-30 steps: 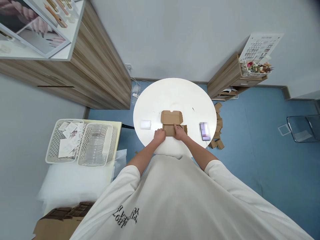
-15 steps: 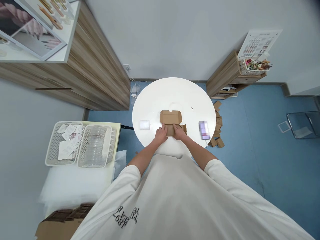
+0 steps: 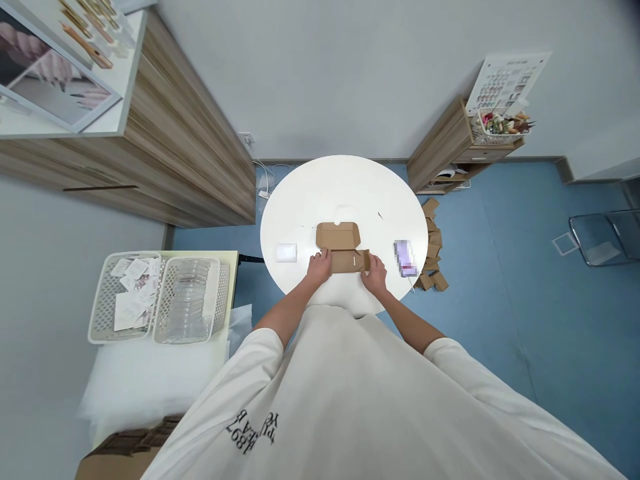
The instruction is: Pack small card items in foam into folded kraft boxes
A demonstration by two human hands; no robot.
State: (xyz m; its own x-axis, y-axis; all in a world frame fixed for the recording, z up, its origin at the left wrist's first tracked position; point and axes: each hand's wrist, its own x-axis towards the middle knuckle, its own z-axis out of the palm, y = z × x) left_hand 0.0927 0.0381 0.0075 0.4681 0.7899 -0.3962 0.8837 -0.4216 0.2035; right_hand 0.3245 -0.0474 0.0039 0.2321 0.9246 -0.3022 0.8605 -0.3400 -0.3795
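Observation:
A small brown cardboard box [image 3: 345, 261] lies on the white round table [image 3: 345, 180], its lid [image 3: 338, 235] folded open toward the far side. My left hand [image 3: 319, 265] grips the left end of the box, thumb on the near side and fingers over the edge. At the opposite end, my right hand [image 3: 375, 275] holds the side flap that sticks out to the right. The undersides of my fingers are hidden. A small white packet [image 3: 287, 253] lies left of the box. To the right is a purple phone-like thing [image 3: 405, 258], partly blurred, with a cable.
Folded cardboard boxes [image 3: 432, 247] are heaped on the floor right of the table. Left, a side table carries two white baskets, one with cards [image 3: 133, 300], one with clear plastic pieces [image 3: 187, 300]. A wooden cabinet [image 3: 200, 133] and a small shelf unit [image 3: 440, 147] flank the wall.
My right hand has moved from the top of the box to the right, onto its side flap, uncovering a white mark on the cardboard. My left hand stays at the left end.

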